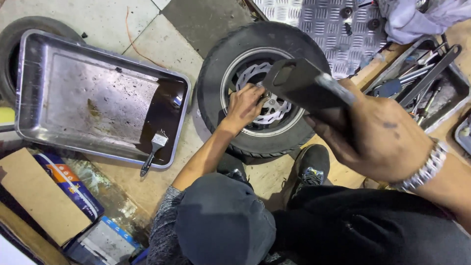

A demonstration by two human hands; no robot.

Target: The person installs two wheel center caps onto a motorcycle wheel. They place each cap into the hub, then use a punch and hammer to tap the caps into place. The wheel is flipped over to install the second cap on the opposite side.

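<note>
Oil pools dark in the right end of a metal tray [73,83] lying on the concrete floor at the far left, with a paintbrush [153,151] propped over the tray's near rim. Beside it lies a small wheel [221,54] (tyre on, perforated brake disc [274,110] facing up). The left hand [245,105] rests on the disc at the hub, fingers curled over something too small to make out. Further right, the right hand [378,135] is raised above the wheel, closed around a dark flat metal tool [299,83].
</note>
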